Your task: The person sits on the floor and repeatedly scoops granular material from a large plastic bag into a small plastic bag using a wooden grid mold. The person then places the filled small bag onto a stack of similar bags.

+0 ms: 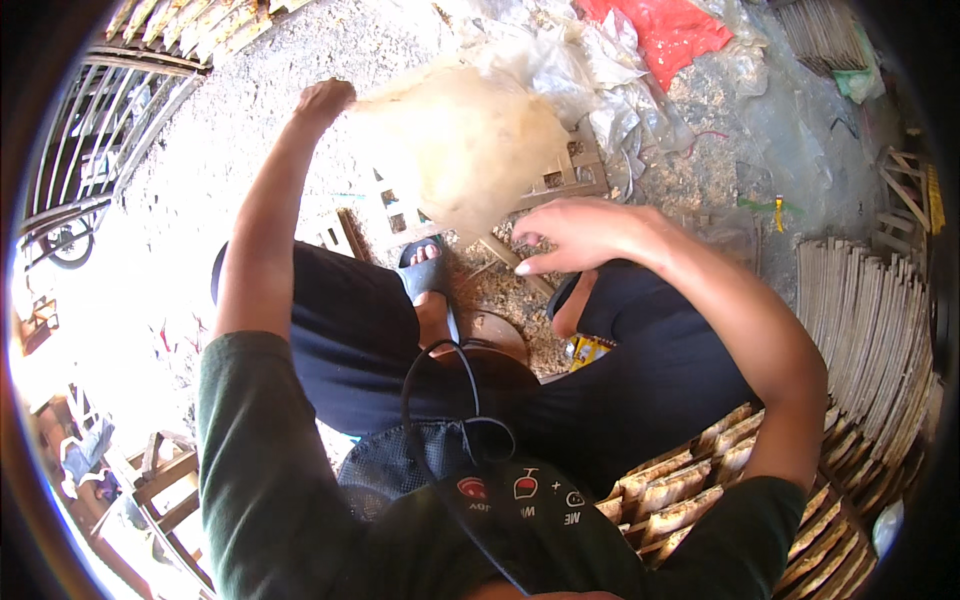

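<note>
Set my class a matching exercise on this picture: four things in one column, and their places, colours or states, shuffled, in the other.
Column one
1. Left hand
2. Right hand
3. Red plastic
4. Trousers

Column two
A. Dark in colour
B. Open
C. At the picture's top edge, right of centre
D. Closed on the pale sheet

Pairs: 1-D, 2-B, 3-C, 4-A
</note>
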Demonstrator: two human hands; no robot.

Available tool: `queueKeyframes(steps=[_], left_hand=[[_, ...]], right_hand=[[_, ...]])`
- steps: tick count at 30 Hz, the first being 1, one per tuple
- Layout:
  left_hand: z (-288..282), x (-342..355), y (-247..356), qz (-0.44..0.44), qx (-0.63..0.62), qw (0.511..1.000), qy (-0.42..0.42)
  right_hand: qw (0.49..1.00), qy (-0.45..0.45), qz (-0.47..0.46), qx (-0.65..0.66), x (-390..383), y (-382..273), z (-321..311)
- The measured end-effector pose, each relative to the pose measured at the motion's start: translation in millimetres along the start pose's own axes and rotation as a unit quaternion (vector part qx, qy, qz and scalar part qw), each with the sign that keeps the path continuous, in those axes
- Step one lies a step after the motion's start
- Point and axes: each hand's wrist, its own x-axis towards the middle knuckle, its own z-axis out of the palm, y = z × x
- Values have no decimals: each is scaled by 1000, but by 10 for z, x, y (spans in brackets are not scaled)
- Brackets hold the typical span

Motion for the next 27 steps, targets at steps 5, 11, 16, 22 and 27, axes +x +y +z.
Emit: queueKeyframes(steps=[5,11,16,22,27], left_hand=[[873,-139,68,-199,136,964,109],[567,-323,1582,53,-125,988,-71],[1530,-523,2167,30,-191,971,-140],[1787,-547,2027,69,-124,977,-161],[1893,-610,1933,89,-97,990,-56]], right_hand=[[992,0,115,42,-132,708,-1],[975,-61,215,-2,-225,976,-167],[979,69,189,34,-152,1014,-211],[979,57,187,47,-418,1203,-134],[980,17,200,-6,-462,1315,-99]])
